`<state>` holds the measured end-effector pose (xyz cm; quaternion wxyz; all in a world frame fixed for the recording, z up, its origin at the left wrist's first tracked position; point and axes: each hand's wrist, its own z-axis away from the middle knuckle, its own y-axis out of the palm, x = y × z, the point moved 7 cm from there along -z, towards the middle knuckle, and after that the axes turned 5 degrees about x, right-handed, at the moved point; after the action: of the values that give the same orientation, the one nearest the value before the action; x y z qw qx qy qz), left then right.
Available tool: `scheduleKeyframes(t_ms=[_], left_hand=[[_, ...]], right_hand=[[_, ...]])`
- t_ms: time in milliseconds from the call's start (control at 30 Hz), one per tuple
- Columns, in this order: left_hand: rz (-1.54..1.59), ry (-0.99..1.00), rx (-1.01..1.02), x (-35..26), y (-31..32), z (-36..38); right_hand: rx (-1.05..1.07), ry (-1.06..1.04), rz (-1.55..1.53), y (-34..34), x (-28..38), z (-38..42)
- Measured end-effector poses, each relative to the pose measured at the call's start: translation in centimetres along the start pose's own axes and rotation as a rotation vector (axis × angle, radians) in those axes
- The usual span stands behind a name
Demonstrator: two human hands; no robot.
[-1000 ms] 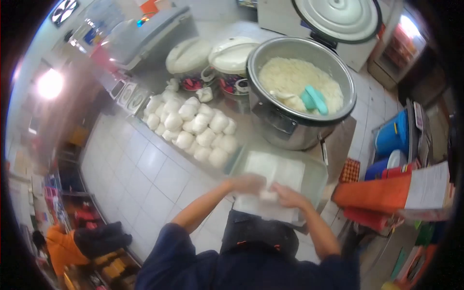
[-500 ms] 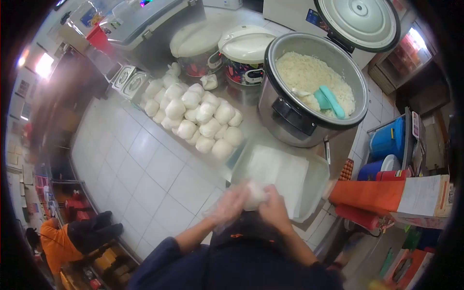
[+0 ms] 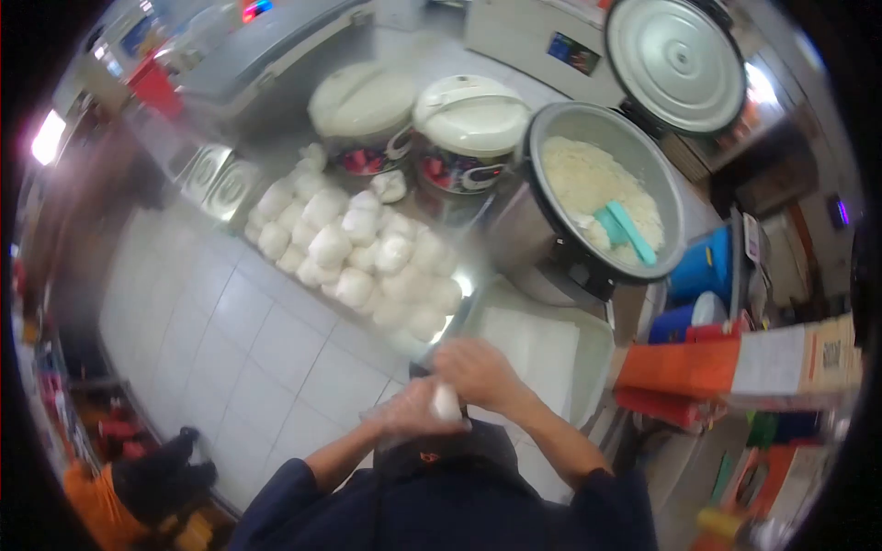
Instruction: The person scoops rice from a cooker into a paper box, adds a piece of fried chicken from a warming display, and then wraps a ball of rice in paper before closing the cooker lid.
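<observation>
A white wrapped bundle (image 3: pixel 446 402) is in my left hand (image 3: pixel 410 410), which wears a clear plastic glove and has its fingers round it. My right hand (image 3: pixel 475 369) is bare and closed just above the bundle; whether it pinches the wrapping is too blurred to tell. Many similar white bundles (image 3: pixel 355 248) lie piled on the steel table to the upper left. Right of my hands, white sheets (image 3: pixel 524 354) lie in a pale tray (image 3: pixel 595 354). Behind it stands an open cooker (image 3: pixel 551 248) of white rice (image 3: pixel 602 179), with a turquoise scoop (image 3: pixel 630 233) in the rice.
Two lidded pots (image 3: pixel 469 129) (image 3: pixel 363 115) stand behind the bundles. The cooker's raised lid (image 3: pixel 678 60) is at the upper right. An orange box (image 3: pixel 675 369) is to the right. At the lower left is a person in orange (image 3: pixel 96 505).
My right hand has moved left and up, above the bundle. My left hand and the bundle have shifted down and left. The whole view has also tilted.
</observation>
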<state>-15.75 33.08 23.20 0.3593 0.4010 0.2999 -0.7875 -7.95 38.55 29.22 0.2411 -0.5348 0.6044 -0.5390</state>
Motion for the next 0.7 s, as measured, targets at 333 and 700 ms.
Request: scheduleKeyframes(t_ms=[333,700], left_hand=[[-0.691,-0.011,-0.336,0.6,-7.6,-11.3],[-0.689,1.036,-0.811,-28.5,-10.2,-7.8]], right_hand=[[-0.173,0.848,0.316,-21.0,-11.8,0.4],[0.069,1.026,0.150,-23.2,-29.1,5.3]])
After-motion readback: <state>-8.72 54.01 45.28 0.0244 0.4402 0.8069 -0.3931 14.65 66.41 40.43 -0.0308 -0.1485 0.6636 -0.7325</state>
